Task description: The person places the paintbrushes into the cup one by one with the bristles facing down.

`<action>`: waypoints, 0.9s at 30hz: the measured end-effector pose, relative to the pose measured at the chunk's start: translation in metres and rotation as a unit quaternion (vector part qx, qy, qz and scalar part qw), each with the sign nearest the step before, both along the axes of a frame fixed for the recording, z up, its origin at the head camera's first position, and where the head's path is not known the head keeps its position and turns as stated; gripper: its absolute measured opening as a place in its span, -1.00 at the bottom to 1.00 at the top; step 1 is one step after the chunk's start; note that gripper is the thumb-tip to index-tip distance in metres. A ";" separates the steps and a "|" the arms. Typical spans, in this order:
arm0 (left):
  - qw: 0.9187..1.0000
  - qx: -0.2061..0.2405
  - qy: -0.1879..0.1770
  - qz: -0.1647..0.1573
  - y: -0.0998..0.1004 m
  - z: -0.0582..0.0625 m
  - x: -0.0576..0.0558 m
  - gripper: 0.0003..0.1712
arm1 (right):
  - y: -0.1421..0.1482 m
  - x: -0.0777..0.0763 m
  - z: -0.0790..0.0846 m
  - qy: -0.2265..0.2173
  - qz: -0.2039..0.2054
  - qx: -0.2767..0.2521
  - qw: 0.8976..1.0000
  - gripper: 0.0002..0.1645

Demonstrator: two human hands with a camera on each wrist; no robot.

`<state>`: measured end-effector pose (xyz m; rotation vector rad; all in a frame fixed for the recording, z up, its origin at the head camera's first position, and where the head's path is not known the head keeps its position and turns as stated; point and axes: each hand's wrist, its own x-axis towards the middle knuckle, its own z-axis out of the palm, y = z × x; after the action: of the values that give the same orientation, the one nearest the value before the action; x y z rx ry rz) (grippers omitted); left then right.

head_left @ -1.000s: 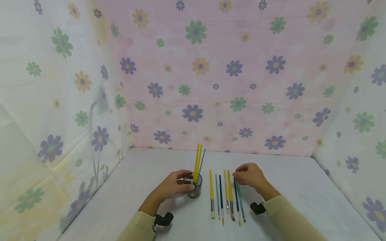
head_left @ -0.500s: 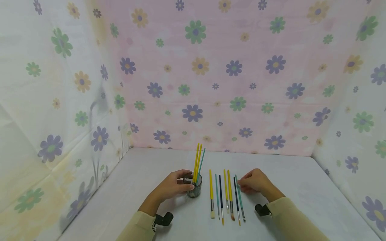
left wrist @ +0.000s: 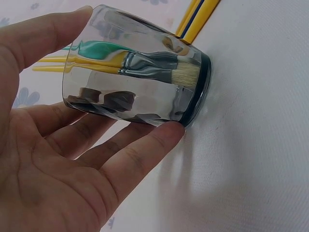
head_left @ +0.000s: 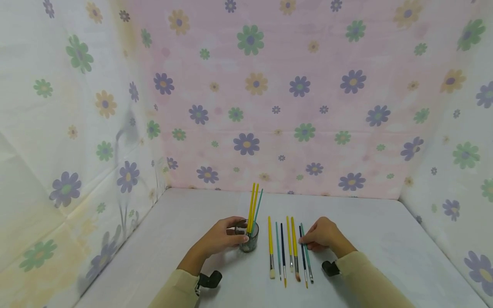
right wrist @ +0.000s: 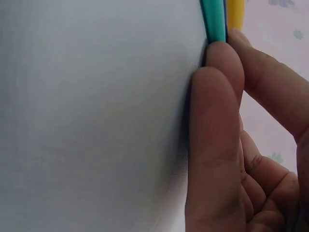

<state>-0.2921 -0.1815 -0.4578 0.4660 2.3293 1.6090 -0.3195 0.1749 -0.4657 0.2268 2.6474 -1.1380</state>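
Clearly, from the head view we see the left hand (head_left: 221,236) curled round a glass (head_left: 252,246) on the desk (head_left: 192,205), three brushes (head_left: 253,209) inside, the right hand (head_left: 322,235) at the rightmost teal brush (head_left: 308,259). Left wrist: we see fingers (left wrist: 137,157) clamped on the glass. Right wrist: fingers meet teal; whether pinching, we cannot tell.

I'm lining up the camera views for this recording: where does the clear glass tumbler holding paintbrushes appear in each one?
Head: clear glass tumbler, lower middle, held by the left hand.
Left wrist: upper middle, base toward the right.
Right wrist: not in it.
Shared landmark: white tabletop, low in head, right in left wrist, left in right wrist.
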 end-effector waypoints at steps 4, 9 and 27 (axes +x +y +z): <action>1.000 0.000 0.002 0.001 0.000 0.001 -0.001 -0.18 | -0.004 0.002 0.003 0.007 0.005 0.008 1.000 -0.68; 1.000 -0.004 0.003 0.003 -0.001 0.000 -0.001 -0.17 | -0.009 0.004 0.003 0.016 0.012 0.017 1.000 -0.69; 1.000 -0.005 0.004 0.006 0.000 -0.001 0.000 -0.18 | -0.010 0.005 0.001 0.010 -0.007 0.005 1.000 -0.68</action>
<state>-0.2919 -0.1811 -0.4590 0.4580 2.3489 1.6016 -0.3143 0.1651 -0.4651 0.2366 2.6731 -1.1375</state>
